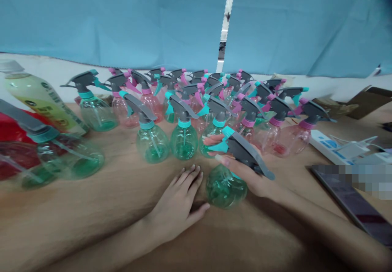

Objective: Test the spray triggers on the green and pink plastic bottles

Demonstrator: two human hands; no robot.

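My right hand [245, 174] grips a green spray bottle [226, 188] by its grey and teal trigger head [245, 151], and the bottle is tilted toward me over the table. My left hand [180, 202] lies flat on the wooden table [92, 206] just left of that bottle, fingers stretched out and holding nothing. Behind both hands stand several green and pink spray bottles [183, 135] in a crowded group.
A green spray bottle [61, 157] lies at the left by a red object [12, 129] and a yellow-green bottle [39, 100]. A white power strip [333, 147], cables and a dark flat object [355, 202] sit at the right. A blue curtain [122, 18] hangs behind.
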